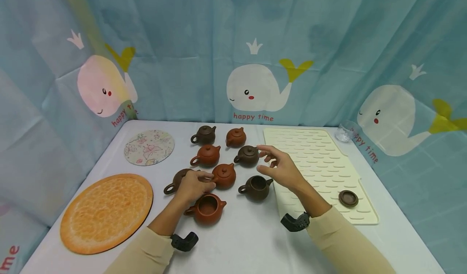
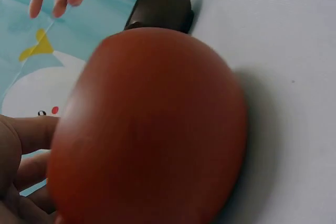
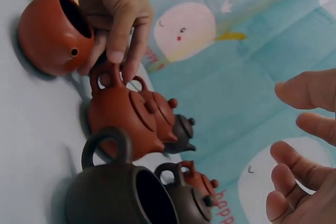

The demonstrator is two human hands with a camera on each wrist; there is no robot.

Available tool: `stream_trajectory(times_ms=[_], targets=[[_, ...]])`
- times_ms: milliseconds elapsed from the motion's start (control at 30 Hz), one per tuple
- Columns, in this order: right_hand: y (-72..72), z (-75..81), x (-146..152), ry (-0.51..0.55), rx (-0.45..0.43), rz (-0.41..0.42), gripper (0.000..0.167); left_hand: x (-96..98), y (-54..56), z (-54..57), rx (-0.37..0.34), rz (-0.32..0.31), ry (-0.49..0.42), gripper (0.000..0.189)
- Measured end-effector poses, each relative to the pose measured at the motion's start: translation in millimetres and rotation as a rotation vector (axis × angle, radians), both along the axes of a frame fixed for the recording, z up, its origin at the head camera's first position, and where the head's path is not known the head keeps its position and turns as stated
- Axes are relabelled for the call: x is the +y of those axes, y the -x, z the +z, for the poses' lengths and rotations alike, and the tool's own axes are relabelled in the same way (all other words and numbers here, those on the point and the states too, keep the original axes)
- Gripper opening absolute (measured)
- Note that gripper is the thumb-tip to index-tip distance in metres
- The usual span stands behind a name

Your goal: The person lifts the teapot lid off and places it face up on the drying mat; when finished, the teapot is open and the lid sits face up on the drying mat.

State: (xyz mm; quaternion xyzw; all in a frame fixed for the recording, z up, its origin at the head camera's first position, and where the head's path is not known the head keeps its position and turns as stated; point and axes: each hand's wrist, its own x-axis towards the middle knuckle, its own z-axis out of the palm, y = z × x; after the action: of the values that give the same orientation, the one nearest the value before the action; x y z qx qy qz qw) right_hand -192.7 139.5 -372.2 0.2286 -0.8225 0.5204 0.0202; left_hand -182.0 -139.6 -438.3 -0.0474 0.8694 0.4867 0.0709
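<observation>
My left hand [image 1: 195,187] pinches the handle of a lidded red-brown teapot [image 1: 225,176] standing on the table; its thumb and finger meet that handle in the right wrist view. Just below the hand stands a lidless red teapot [image 1: 208,210], whose rounded body [image 2: 152,124] fills the left wrist view. A dark brown teapot [image 1: 179,180] is partly hidden behind the fingers. My right hand [image 1: 282,168] hovers with spread, slightly bent fingers and holds nothing. Close to it are a lidded dark teapot [image 1: 248,156] and a lidless dark teapot [image 1: 257,188].
Farther back stand another dark teapot [image 1: 204,135] and two red ones, one [image 1: 236,137] right and one [image 1: 208,155] in front. A cream mat [image 1: 303,160] at right bears a round dark lid [image 1: 348,198]. Left lie two round mats [image 1: 106,213]. A clear glass [image 1: 344,132] stands back right.
</observation>
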Motion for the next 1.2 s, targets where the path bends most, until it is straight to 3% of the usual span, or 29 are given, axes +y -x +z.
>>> stream_trajectory(times_ms=[67, 233, 633, 1200], targets=[[4.2, -1.4, -7.2, 0.004, -0.014, 0.011, 0.050, 0.6, 0.1, -1.8, 0.003, 0.013, 0.013, 0.026], [22.7, -22.6, -15.9, 0.014, -0.042, 0.041, 0.049, 2.9, 0.3, -5.6, 0.024, 0.044, -0.002, 0.018], [41.8, -41.7, -43.6, 0.009, -0.057, 0.168, 0.045, 3.3, 0.2, -7.4, 0.018, 0.073, -0.023, 0.014], [50.3, -59.7, -73.9, -0.128, -0.065, 0.156, 0.037, 3.0, 0.7, -6.3, 0.015, 0.068, 0.007, 0.015]])
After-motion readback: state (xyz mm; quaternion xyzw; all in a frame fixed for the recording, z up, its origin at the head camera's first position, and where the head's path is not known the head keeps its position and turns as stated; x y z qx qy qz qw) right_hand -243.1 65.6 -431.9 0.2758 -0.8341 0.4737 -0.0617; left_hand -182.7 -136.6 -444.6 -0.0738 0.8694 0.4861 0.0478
